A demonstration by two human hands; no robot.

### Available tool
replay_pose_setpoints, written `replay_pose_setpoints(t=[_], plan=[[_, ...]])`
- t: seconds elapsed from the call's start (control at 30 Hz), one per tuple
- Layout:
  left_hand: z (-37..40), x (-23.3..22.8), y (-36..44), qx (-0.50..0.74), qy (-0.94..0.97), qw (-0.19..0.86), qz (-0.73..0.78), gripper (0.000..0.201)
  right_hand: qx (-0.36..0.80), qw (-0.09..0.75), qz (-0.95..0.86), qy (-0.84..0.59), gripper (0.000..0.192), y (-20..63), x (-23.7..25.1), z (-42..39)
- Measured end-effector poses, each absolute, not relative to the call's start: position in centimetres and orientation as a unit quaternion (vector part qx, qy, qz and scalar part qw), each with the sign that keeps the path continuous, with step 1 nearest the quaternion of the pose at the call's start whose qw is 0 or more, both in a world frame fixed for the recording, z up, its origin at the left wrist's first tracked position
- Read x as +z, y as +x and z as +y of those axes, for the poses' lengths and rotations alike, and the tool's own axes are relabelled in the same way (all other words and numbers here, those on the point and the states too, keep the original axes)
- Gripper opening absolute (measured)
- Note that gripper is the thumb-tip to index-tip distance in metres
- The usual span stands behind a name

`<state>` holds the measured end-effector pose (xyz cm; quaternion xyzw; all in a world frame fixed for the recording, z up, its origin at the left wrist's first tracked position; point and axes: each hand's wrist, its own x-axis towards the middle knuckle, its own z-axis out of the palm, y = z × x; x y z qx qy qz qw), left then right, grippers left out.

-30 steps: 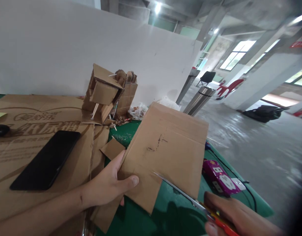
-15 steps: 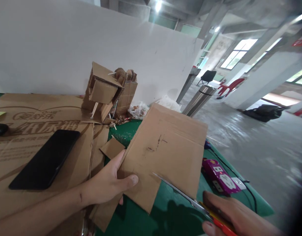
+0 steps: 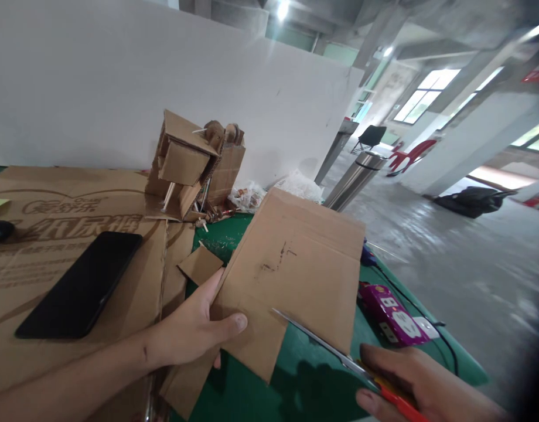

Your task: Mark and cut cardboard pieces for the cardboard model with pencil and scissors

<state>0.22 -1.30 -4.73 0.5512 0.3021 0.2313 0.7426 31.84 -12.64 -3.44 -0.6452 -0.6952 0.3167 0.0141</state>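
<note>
My left hand (image 3: 208,325) grips the left edge of a brown cardboard sheet (image 3: 313,264), thumb on top and fingers underneath. In my right hand (image 3: 410,375) at the lower right are scissors (image 3: 379,384) with red-orange and yellow handles. Their long blades lie along a slit in the sheet's near part, the tip a little right of my left thumb. A flap hangs on the near side of that slit, and dark marks show on the sheet's face. Another strip of cardboard (image 3: 188,384) lies under my left wrist.
A cardboard construction (image 3: 186,164) with sticks and wheels stands at the back, beside clear plastic bags (image 3: 247,196). On the left, a black phone (image 3: 82,287) rests on flattened cardboard (image 3: 133,264). A purple power strip (image 3: 392,316) with a cable sits near the green table's right edge.
The right part of the cardboard sheet has shifted slightly left. My right hand has moved a little with the scissors, while my left hand keeps its grip.
</note>
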Motion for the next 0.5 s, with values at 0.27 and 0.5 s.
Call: replay_pose_setpoints(t=[0.27,0.5], plan=[[-1.3,-4.5,0.2,0.231,0.554,0.735,0.315,0.067,0.265,0.074,-0.698,-0.661,0.033,30.9,-2.9,-12.6],[-1.3,-4.5,0.2,0.230,0.561,0.730,0.315,0.070,0.281,0.074,-0.708,-0.644,0.035,30.6,-2.4,-12.4]])
